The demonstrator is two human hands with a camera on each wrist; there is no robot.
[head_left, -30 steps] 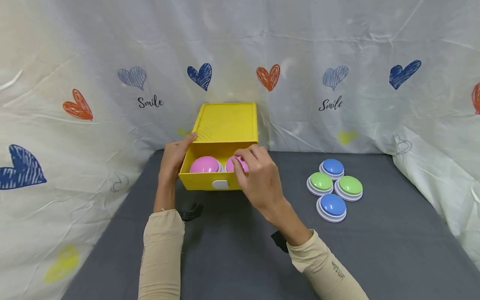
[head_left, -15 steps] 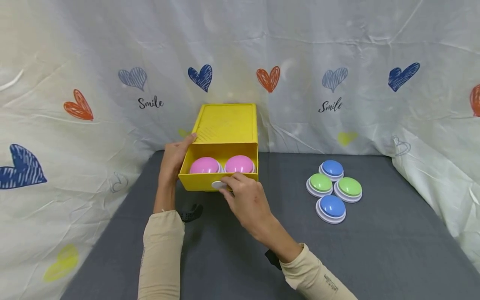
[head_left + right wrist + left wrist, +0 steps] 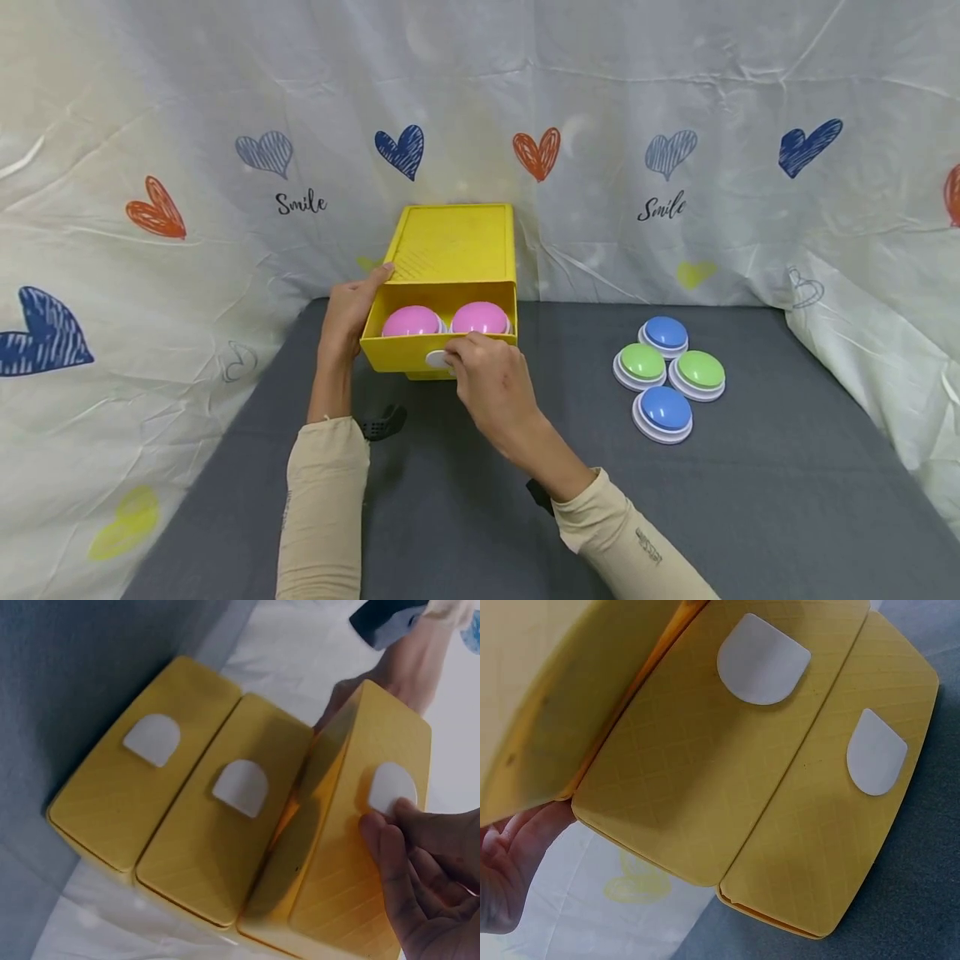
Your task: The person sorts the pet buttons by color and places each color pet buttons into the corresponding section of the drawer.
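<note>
At the back edge of the surface (image 3: 465, 517), nearer its left corner, stands a yellow drawer unit (image 3: 453, 242), its top drawer (image 3: 397, 355) out with two pink-topped buttons (image 3: 481, 317) inside. The right hand (image 3: 493, 383) has its fingers clamped on that drawer's white handle (image 3: 435, 359); the left hand (image 3: 350, 308) grips the unit's left side, thumb on top. Four blue and green buttons (image 3: 643, 362) cluster towards the back right corner

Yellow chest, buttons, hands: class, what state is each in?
Top drawer: open
Middle drawer: shut
Bottom drawer: looks shut
Pink buttons: in the top drawer, domes up
Blue buttons: on the table, domes up
Green buttons: on the table, domes up
Left hand: touches the chest's left side
Right hand: pinches the top drawer's handle
</note>
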